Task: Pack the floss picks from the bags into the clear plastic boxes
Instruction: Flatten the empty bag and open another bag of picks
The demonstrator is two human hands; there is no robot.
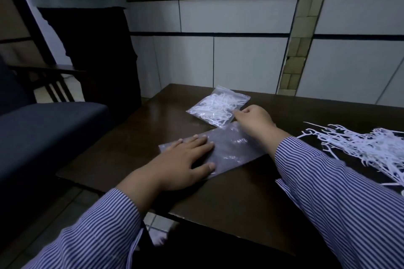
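Observation:
An empty clear plastic bag (231, 148) lies flat on the dark wooden table (229, 199). My left hand (185, 159) presses on the bag's left end with straight fingers. A full zip bag of white floss picks (216, 108) lies just beyond it. My right hand (254, 122) reaches over the empty bag, and its curled fingertips pinch the near right edge of the full bag. A loose heap of white floss picks (360, 148) is spread on the table at the right. No clear plastic box is in view.
A dark blue cushioned chair (50, 129) stands left of the table. A person in dark trousers (98, 50) stands behind it near a tiled counter wall (240, 17). The table's near-left edge (113, 183) runs close to my left wrist.

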